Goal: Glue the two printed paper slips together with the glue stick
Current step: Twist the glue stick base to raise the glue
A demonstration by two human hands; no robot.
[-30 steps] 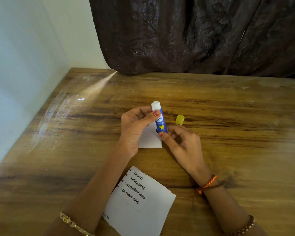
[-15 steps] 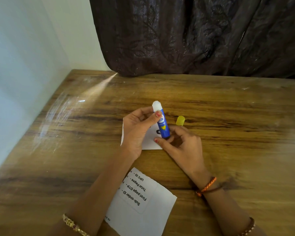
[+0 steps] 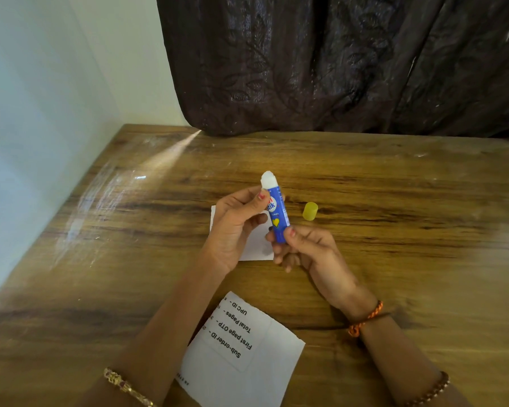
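An uncapped blue glue stick point(image 3: 278, 214) stands nearly upright above the table, its white glue tip pointing away from me. My left hand point(image 3: 237, 227) pinches its upper part with thumb and fingers. Around its lower end my right hand point(image 3: 303, 248) curls its fingers and thumb. One white paper slip point(image 3: 256, 245) lies on the wooden table under my hands, mostly hidden. The second printed slip point(image 3: 241, 348) lies nearer to me between my forearms, text facing up.
The glue stick's yellow cap point(image 3: 310, 210) lies on the table just right of my hands. A dark curtain point(image 3: 335, 63) hangs behind the table's far edge, and a pale wall point(image 3: 36, 113) runs along the left side.
Both hands have lifted the glue stick a little off the table, and more white glue now shows at its tip. The slips and the cap have not moved.
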